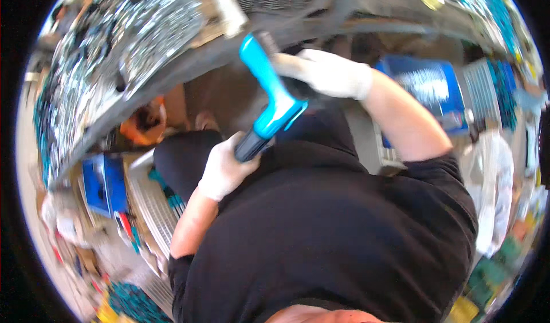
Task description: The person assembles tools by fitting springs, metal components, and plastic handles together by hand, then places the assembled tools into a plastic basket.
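Observation:
A teal-and-black pistol-shaped tool (278, 102) is tilted in front of my body, with its teal handle toward the workbench. My left hand (226, 168), in a white glove, is closed around the black cylindrical end nearest me. My right hand (332, 74), also white-gloved, reaches in from the right beside the teal handle. Its fingers are blurred, and whether they grip the tool I cannot make out. Next to the handle's far end shows a small dark part (266, 41), too smeared to name.
A workbench (172, 68) with a dark padded edge curves across the far side, heaped with shiny metallic pieces at left. Blue boxes stand at the left (105, 184) and right (427, 88). Pale crates (150, 200) flank my legs. An orange object (143, 125) lies under the bench.

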The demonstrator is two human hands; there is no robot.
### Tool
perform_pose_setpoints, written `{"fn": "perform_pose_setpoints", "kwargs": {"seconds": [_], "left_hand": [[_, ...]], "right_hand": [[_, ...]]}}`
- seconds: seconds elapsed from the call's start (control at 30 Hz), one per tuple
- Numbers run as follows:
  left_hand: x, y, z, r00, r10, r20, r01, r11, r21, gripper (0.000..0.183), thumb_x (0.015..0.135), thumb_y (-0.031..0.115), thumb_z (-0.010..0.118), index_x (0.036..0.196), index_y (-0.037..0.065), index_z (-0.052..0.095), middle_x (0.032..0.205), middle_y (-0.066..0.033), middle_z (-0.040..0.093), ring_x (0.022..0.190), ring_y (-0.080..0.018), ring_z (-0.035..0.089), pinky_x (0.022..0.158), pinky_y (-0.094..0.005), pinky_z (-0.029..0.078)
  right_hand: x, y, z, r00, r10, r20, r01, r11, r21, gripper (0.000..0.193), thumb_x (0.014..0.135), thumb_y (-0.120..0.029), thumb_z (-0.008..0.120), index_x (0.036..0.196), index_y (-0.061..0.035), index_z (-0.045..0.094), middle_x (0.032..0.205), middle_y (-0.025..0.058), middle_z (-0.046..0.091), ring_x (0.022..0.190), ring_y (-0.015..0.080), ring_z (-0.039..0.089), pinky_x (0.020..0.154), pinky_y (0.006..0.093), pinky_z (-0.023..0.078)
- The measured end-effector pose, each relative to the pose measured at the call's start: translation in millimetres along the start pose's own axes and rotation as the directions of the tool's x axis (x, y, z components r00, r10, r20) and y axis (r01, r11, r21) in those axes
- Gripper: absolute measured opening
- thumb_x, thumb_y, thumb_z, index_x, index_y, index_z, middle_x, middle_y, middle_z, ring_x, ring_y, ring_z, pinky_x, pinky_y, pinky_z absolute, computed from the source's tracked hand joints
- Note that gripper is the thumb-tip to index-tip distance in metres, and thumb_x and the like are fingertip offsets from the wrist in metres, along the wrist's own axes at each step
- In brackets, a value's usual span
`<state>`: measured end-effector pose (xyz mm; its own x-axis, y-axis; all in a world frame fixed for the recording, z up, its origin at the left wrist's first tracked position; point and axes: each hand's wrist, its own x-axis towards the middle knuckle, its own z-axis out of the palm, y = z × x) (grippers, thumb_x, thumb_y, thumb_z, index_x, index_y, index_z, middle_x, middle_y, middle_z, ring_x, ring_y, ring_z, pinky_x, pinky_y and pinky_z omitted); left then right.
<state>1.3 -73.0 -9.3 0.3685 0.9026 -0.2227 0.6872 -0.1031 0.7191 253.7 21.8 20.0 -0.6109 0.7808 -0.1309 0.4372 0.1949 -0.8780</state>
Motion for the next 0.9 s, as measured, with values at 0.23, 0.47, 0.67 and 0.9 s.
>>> {"fn": "perform_pose_setpoints", "kwargs": {"seconds": [0.23, 0.47, 0.67, 0.9], "left_hand": [[-2, -21, -10, 0.961, -0.052, -0.271, 0.049, 0.999, -0.016, 0.02, 0.078, 0.008, 0.067, 0.096, 0.001, 0.06, 0.074, -0.0064, 0.064, 0.065, -0.0184, 0.062, 0.065, -0.0315, 0.05], [-2, -10, 21, 0.994, 0.104, -0.025, -0.097, 0.976, 0.195, 0.025, 0.072, 0.01, 0.074, 0.089, 0.0, 0.059, 0.074, -0.0208, 0.058, 0.065, -0.0237, 0.06, 0.066, -0.0346, 0.048], [15, -64, -30, 0.947, 0.265, -0.181, -0.219, 0.947, 0.236, 0.01, 0.082, 0.003, 0.062, 0.091, 0.0, 0.058, 0.081, -0.0029, 0.064, 0.067, -0.0125, 0.056, 0.062, -0.0294, 0.047], [10, -37, -13, 0.971, 0.069, -0.228, -0.04, 0.991, 0.13, 0.02, 0.078, 0.006, 0.065, 0.096, -0.002, 0.061, 0.07, -0.0039, 0.058, 0.066, -0.011, 0.052, 0.067, -0.0248, 0.045]], "right_hand": [[1, 28, 53, 0.795, -0.074, -0.602, 0.468, 0.706, 0.532, 0.026, 0.091, -0.017, 0.056, 0.111, -0.0014, 0.061, 0.113, 0.0122, 0.062, 0.103, 0.0205, 0.061, 0.087, 0.0325, 0.049], [1, -38, 2, 0.895, -0.397, -0.202, 0.443, 0.747, 0.496, 0.025, 0.089, -0.017, 0.049, 0.099, -0.0008, 0.066, 0.091, 0.0102, 0.069, 0.084, 0.0202, 0.066, 0.08, 0.0331, 0.051], [-19, -9, 44, 0.533, -0.496, -0.686, 0.78, 0.601, 0.172, 0.021, 0.087, -0.018, 0.053, 0.097, -0.006, 0.067, 0.103, 0.0122, 0.067, 0.104, 0.0256, 0.061, 0.094, 0.0348, 0.047], [-5, 39, 36, 0.643, -0.258, -0.721, 0.608, 0.744, 0.277, 0.023, 0.088, -0.018, 0.054, 0.104, -0.0069, 0.067, 0.105, 0.0132, 0.067, 0.099, 0.024, 0.064, 0.091, 0.0346, 0.048]]}}
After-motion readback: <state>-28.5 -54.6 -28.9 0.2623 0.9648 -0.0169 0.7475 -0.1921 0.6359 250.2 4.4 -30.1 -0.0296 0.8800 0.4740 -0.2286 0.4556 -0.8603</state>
